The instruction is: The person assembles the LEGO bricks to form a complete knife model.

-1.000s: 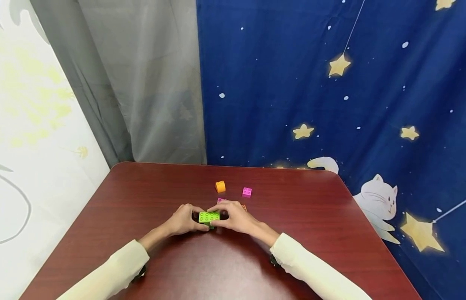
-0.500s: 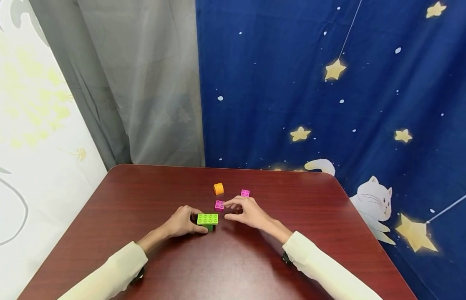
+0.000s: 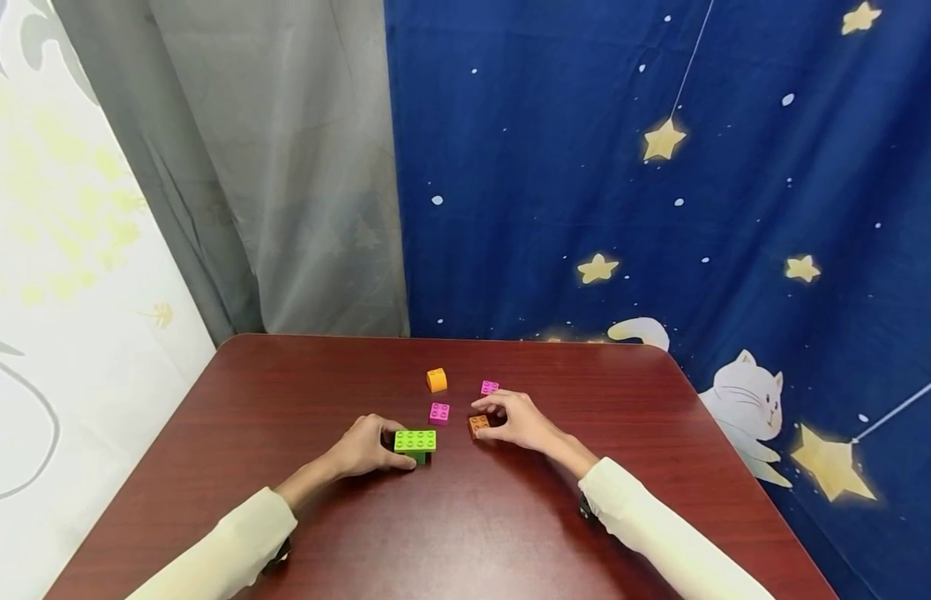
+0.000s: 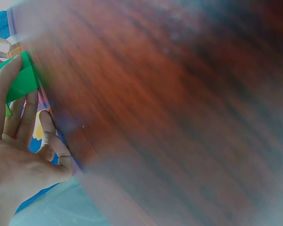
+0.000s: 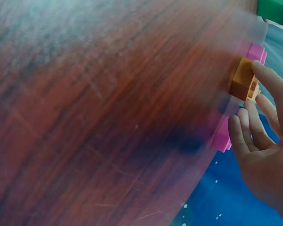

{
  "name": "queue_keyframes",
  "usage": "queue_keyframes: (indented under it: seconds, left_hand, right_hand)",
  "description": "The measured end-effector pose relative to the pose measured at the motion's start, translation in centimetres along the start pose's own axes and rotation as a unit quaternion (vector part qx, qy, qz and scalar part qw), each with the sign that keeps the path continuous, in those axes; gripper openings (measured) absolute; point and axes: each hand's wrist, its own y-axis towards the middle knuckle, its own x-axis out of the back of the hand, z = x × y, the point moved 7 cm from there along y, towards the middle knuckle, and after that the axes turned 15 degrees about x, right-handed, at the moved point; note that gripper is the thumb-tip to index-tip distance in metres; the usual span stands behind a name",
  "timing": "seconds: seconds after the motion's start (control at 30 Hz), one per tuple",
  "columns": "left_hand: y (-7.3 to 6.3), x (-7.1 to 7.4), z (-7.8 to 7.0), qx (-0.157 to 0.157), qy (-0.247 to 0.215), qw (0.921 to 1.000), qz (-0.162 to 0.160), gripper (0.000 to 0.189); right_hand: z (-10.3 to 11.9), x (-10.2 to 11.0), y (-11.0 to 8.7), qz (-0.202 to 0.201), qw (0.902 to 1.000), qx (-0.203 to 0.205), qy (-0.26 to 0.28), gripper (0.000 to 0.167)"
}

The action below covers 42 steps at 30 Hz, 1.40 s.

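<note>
My left hand [image 3: 362,446] pinches a small stack of toy building bricks between thumb and fingers. On top is a light green brick [image 3: 415,441]; beneath it a darker green brick [image 4: 23,82] shows in the left wrist view. My right hand [image 3: 519,421] is spread around an orange-brown brick [image 3: 478,427] on the table. Its thumb lies at the near side of that brick and the fingers arch above its far side; whether they touch it I cannot tell. In the right wrist view, the same orange brick [image 5: 243,79] sits beside the thumb tip.
A pink brick [image 3: 439,413] lies between the hands. Another pink brick [image 3: 490,387] lies behind the right fingers, and a curved yellow-orange brick [image 3: 437,380] stands farther back. All are on the dark red wooden table [image 3: 300,375], with curtains behind its far edge.
My right hand has left the green bricks and moved right to the orange-brown brick, uncovering the near pink brick. My left hand keeps its hold on the green stack, almost in place.
</note>
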Motion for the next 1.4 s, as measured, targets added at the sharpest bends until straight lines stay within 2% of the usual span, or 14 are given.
queue_keyframes:
  seconds: [0.27, 0.73, 0.97, 1.4]
  left_hand:
    - [-0.4, 0.1, -0.2, -0.012, -0.002, 0.9999, -0.003, 0.04]
    - [-0.3, -0.3, 0.0, 0.006, -0.001, 1.0, -0.004, 0.042]
    - [0.0, -0.2, 0.0, 0.004, -0.004, 1.0, -0.004, 0.041]
    - [0.1, 0.0, 0.0, -0.002, 0.003, 1.0, -0.009, 0.04]
  right_hand:
    - [-0.6, -0.7, -0.4, 0.02, 0.9997, -0.014, 0.003, 0.047]
    - [-0.1, -1.1, -0.4, 0.023, 0.9996, -0.005, -0.013, 0.039]
    - [0.8, -0.5, 0.5, 0.004, 0.9999, 0.011, -0.008, 0.038]
    - [2.2, -0.6, 2.0, 0.004, 0.9999, 0.013, -0.002, 0.039]
